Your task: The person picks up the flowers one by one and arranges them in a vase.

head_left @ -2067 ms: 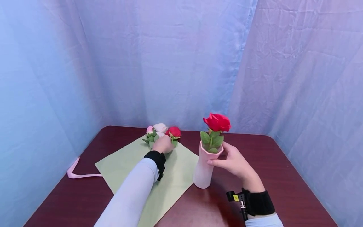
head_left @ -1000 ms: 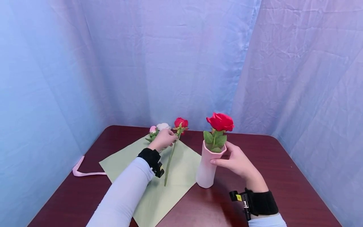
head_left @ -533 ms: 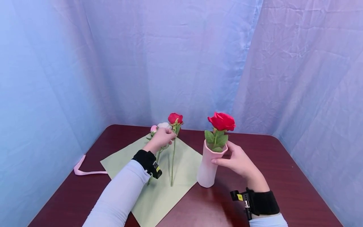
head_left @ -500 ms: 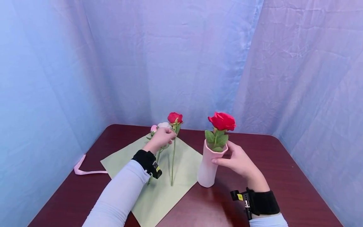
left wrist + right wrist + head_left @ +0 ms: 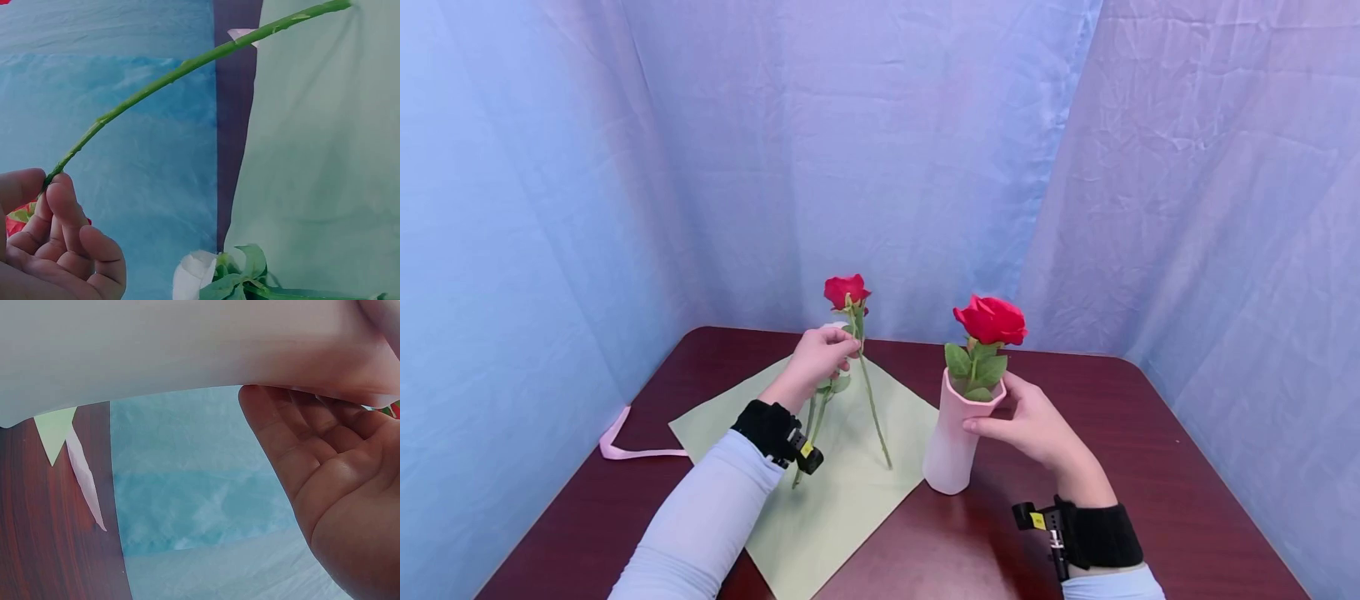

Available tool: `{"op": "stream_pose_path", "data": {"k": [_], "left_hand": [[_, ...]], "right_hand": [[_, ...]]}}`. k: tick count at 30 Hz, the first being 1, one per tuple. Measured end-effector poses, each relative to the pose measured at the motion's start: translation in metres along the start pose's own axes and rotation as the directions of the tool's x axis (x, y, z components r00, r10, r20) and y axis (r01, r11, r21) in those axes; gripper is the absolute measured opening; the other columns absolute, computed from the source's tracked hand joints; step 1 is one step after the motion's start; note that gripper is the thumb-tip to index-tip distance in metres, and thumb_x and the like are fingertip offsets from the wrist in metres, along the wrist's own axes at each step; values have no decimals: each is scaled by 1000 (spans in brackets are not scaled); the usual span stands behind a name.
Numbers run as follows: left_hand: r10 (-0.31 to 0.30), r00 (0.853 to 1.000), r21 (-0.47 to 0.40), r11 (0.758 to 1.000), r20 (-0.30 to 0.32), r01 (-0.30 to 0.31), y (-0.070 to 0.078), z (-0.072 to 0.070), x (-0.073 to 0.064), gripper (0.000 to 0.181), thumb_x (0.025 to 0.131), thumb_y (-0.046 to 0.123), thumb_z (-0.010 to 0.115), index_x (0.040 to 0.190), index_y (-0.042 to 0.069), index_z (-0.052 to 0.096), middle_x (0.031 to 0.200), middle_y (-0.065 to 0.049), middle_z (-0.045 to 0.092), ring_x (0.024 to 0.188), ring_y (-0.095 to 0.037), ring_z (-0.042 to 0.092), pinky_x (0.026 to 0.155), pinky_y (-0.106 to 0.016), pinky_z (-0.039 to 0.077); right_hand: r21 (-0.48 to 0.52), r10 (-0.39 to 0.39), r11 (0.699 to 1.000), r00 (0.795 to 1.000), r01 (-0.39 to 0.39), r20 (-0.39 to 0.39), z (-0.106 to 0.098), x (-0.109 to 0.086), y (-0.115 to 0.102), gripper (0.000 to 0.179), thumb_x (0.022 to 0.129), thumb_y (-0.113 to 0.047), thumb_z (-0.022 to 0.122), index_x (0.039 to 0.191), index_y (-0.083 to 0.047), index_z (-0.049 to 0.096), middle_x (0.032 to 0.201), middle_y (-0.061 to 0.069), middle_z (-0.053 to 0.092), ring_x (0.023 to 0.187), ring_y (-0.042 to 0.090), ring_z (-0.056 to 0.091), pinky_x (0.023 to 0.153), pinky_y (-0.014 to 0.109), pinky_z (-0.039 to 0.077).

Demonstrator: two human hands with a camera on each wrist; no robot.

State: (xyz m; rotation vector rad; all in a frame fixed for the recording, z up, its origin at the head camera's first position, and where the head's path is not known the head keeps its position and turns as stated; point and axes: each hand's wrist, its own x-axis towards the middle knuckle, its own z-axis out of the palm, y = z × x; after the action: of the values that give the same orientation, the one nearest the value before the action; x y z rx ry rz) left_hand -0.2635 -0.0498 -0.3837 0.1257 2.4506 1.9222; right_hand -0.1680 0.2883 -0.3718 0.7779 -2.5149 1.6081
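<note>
My left hand (image 5: 822, 357) pinches a red rose (image 5: 847, 292) by its green stem (image 5: 156, 84) between thumb and fingertips, just under the bloom. The rose is raised over the green wrapping paper (image 5: 850, 517), its stem slanting down to the right. My right hand (image 5: 1037, 425) grips the pink-and-white vase (image 5: 951, 446) near its rim, thumb at the front and fingers behind. In that vase stands another red rose (image 5: 992, 320), leaves at the rim. A white rose (image 5: 195, 275) lies on the paper, mostly hidden by my left hand in the head view.
On the dark red-brown table (image 5: 1120, 433), a pink ribbon (image 5: 640, 453) sticks out from the paper's left side. Bare stems (image 5: 814, 425) lie on the paper beneath my left wrist. Blue-lilac curtains (image 5: 887, 167) enclose the table at the back and sides.
My left hand has taken the red rose from the flowers on the paper, then lifted it up and slightly left, its stem swinging rightward. My right hand keeps its hold on the vase.
</note>
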Motion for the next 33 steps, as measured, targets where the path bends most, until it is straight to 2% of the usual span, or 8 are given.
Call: {"op": "stream_pose_path", "data": {"k": [5,9,18,24,29,33], "left_hand": [[-14,1000,-49,999,-7,14,0,-5,-6,28,97,27,71,109,1,72,96,-9,72,80,-28,64,69,-37,51],[-12,999,-78,997,-32,9,0,-9,-11,32,96,32,73,109,3,72,100,-11,72,86,-33,66,70,-35,53],[7,996,-179,984,-87,-22,-3,-23,-21,29,95,30,74,109,5,73,97,-8,74,75,-19,63,67,-32,51],[-7,994,-241,970,-112,-20,-4,-31,-28,31,96,31,73,113,4,72,102,-9,74,76,-19,62,70,-32,52],[-9,990,-320,947,-141,-37,-3,-36,-35,34,97,28,72,117,1,70,101,-9,74,77,-21,61,69,-30,50],[-8,989,-415,908,-150,-56,1,-40,-41,34,98,24,71,119,-3,67,94,-5,74,72,-16,58,64,-26,46]], "right_hand": [[0,2,1000,1000,-2,0,0,-1,1,54,81,-8,86,127,-3,59,106,12,70,91,25,71,77,37,59],[-2,8,1000,1000,-8,1,1,-2,2,55,81,-8,86,128,-3,59,108,12,69,92,24,71,77,37,59],[1,12,1000,1000,-12,2,1,-4,1,56,81,-8,86,129,-3,58,109,13,69,92,25,71,78,37,59],[-1,13,1000,1000,-13,3,2,-6,1,57,81,-9,86,131,-5,58,111,12,69,94,25,71,78,37,59],[3,15,1000,1000,-15,6,3,-7,1,57,82,-10,86,131,-5,58,111,12,69,94,25,71,78,38,59],[3,16,1000,1000,-16,4,2,-8,1,57,81,-9,86,131,-5,58,111,12,69,94,25,71,78,38,59]]}}
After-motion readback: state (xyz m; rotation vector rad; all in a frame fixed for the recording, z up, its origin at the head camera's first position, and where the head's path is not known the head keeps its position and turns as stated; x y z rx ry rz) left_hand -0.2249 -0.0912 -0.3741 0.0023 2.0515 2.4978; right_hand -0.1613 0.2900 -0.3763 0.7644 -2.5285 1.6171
